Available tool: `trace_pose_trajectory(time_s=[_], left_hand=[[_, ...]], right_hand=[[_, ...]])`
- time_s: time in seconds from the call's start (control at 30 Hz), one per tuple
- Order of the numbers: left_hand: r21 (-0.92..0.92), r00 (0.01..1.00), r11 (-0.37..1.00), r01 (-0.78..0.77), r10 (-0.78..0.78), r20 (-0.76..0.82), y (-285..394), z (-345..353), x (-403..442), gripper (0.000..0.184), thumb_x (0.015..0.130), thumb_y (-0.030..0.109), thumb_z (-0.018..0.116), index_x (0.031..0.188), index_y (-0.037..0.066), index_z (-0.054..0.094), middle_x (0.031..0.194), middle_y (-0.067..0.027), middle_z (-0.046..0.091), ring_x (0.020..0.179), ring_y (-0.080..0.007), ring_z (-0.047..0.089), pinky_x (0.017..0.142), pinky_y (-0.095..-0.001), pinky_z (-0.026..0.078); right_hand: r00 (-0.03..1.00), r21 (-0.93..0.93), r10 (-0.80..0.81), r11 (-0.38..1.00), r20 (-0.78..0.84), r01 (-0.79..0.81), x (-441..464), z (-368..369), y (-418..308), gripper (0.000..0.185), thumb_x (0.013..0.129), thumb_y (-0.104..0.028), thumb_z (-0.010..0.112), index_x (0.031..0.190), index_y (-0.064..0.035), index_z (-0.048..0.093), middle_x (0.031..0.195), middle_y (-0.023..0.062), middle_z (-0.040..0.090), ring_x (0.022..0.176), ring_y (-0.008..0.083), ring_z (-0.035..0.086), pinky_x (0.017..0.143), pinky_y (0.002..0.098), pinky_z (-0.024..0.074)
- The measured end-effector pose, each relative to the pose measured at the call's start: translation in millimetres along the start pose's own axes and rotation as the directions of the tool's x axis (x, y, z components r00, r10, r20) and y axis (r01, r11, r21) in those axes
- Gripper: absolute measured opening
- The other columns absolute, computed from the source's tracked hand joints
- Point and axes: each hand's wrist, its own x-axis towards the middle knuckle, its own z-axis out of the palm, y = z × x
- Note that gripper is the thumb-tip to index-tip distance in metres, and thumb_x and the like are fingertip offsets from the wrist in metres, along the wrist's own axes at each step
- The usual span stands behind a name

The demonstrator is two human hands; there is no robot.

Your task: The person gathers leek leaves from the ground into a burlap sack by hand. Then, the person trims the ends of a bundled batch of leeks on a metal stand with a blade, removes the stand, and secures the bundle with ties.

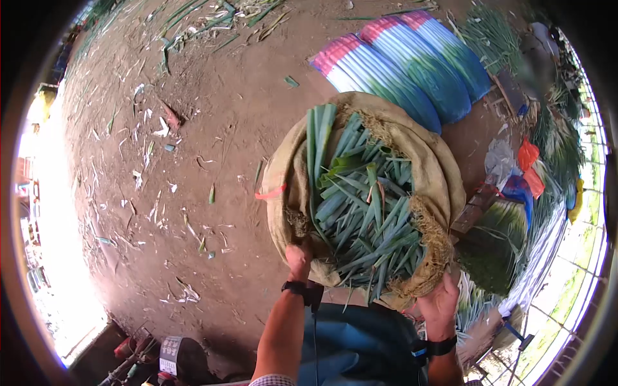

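A burlap sack with a rolled, frayed rim stands open in front of me. Cut green leaf pieces fill its mouth. On the near left side of the rim, my left hand is closed round the burlap. My right hand grips the frayed rim at the near right, its fingers partly hidden by the cloth. A red strip lies across the sack's left side.
Several bundles in clear, red-topped wrapping lie beyond the sack. Leaf scraps litter the dirt floor. Wooden pieces, orange plastic and leafy piles are at the right; machinery stands at the lower left.
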Motion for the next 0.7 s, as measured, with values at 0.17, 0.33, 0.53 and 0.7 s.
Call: trace_pose_trajectory(time_s=[0.17, 0.33, 0.53, 0.7], left_hand=[[0.039, 0.956, 0.981, -0.191, 0.177, 0.232, -27, -26, -13, 0.042, 0.086, 0.043, 0.062, 0.097, 0.002, 0.067, 0.086, -0.0264, 0.067, 0.085, -0.0417, 0.066, 0.072, -0.0474, 0.050], [-0.023, 0.903, 0.940, -0.340, 0.333, 0.273, 8, -113, -90, 0.030, 0.090, 0.031, 0.062, 0.088, 0.002, 0.061, 0.078, -0.0239, 0.064, 0.080, -0.0420, 0.063, 0.065, -0.0469, 0.049], [-0.238, 0.791, 0.837, -0.493, 0.545, 0.279, 44, -170, -126, 0.019, 0.087, 0.014, 0.068, 0.080, 0.001, 0.056, 0.072, -0.0194, 0.057, 0.071, -0.0390, 0.058, 0.063, -0.0430, 0.048], [-0.412, 0.756, 0.776, -0.478, 0.602, 0.256, 69, -183, -120, 0.010, 0.094, 0.011, 0.061, 0.092, 0.002, 0.061, 0.081, -0.0089, 0.060, 0.072, -0.0238, 0.059, 0.068, -0.0327, 0.049]], right_hand=[[0.992, -0.224, -0.089, 0.972, -0.091, 0.067, 17, 1, 29, 0.039, 0.099, -0.021, 0.048, 0.135, -0.0068, 0.050, 0.133, 0.0082, 0.058, 0.119, 0.0247, 0.056, 0.099, 0.0445, 0.0449], [0.979, -0.495, -0.200, 0.855, -0.037, 0.156, 28, 44, 26, 0.034, 0.095, -0.019, 0.056, 0.126, -0.0060, 0.057, 0.125, 0.0097, 0.059, 0.112, 0.0243, 0.058, 0.096, 0.0372, 0.0461], [0.880, -0.939, -0.440, 0.190, 0.180, 0.287, 54, 62, 16, 0.016, 0.097, -0.016, 0.058, 0.083, -0.0077, 0.055, 0.079, -0.0071, 0.051, 0.075, 0.0021, 0.040, 0.064, 0.0217, 0.0344], [0.879, -0.926, -0.346, 0.070, 0.327, 0.372, 85, 80, 44, 0.014, 0.095, -0.009, 0.059, 0.107, -0.0017, 0.057, 0.096, -0.0011, 0.060, 0.086, 0.0060, 0.052, 0.077, 0.0220, 0.0433]])
